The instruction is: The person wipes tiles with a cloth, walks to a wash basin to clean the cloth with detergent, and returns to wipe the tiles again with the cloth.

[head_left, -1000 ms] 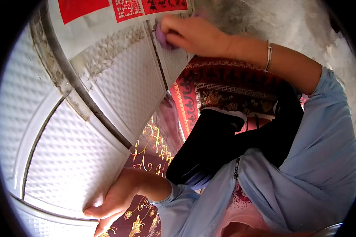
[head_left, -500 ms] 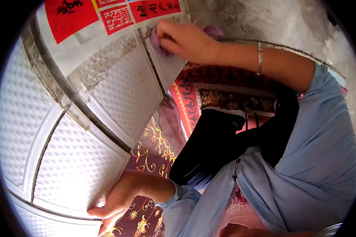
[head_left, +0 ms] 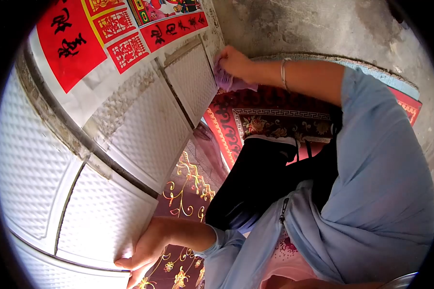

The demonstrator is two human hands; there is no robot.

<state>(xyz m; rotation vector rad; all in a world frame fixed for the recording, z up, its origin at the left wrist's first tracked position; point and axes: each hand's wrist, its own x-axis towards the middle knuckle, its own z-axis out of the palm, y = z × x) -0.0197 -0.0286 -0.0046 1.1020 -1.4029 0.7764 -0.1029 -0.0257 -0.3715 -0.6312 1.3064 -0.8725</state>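
My right hand [head_left: 235, 65] is closed on a crumpled purple cloth [head_left: 229, 81] beside the far edge of a white tiled wall [head_left: 147, 123]. Part of the cloth hangs below my fingers, over the red carpet. At the bottom, my left hand [head_left: 147, 248] grips the near edge of the same tiled surface. Its thumb lies on the face of a white dimpled tile [head_left: 99, 216], while the other fingers go round the edge and are partly hidden. Dark dirty joints run between the tiles, and a rough greyish patch [head_left: 118, 98] lies above them.
Red paper prints with black characters [head_left: 72, 45] are stuck above the tiles. A patterned red carpet [head_left: 255, 113] lies on the floor near a bare grey concrete surface [head_left: 299, 29]. Maroon cloth with gold embroidery [head_left: 183, 192] hangs beside my legs in black trousers [head_left: 255, 178].
My right hand has moved with the purple cloth off the tile face to its far edge. The view has shifted, showing more of the red prints. My left hand keeps its grip.
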